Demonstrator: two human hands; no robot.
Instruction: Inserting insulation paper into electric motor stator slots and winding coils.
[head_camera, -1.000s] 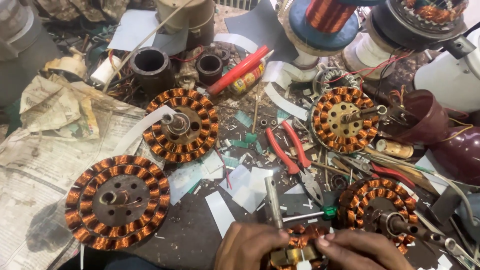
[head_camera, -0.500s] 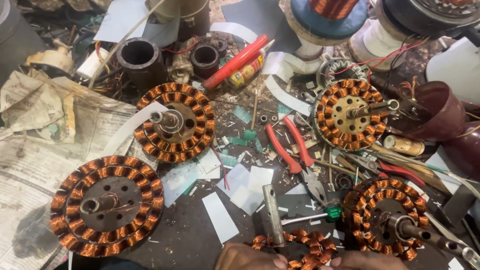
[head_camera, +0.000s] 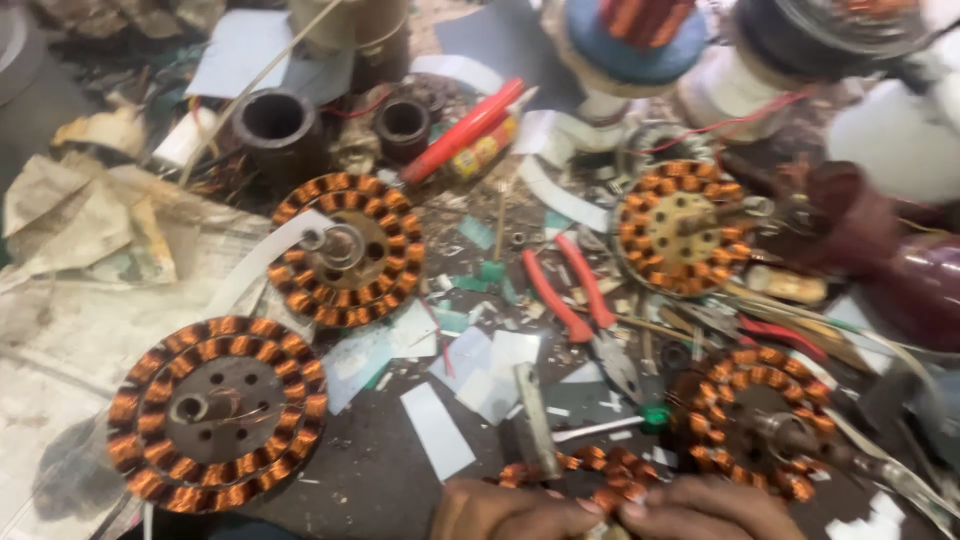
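At the bottom edge my left hand (head_camera: 510, 512) and my right hand (head_camera: 700, 512) grip a small copper-wound stator (head_camera: 590, 472), fingertips meeting at its near rim. Most of that stator is hidden by my fingers and the frame edge. Several other copper-wound stators lie around: a large one (head_camera: 218, 412) at the lower left, one (head_camera: 345, 250) in the middle left, one (head_camera: 685, 228) at the upper right and one (head_camera: 755, 422) right beside my right hand.
Red-handled pliers (head_camera: 575, 295) and a green-tipped tool (head_camera: 610, 428) lie just beyond my hands. Paper scraps (head_camera: 437, 430), crumpled newspaper (head_camera: 70, 290), dark metal cylinders (head_camera: 277, 125), a red tube (head_camera: 465, 130) and wire spools (head_camera: 640, 35) crowd the bench.
The view has shifted upward, so my hands and the held stator sit lower, partly cut by the bottom edge. The picture is more blurred. Nothing on the bench has moved.
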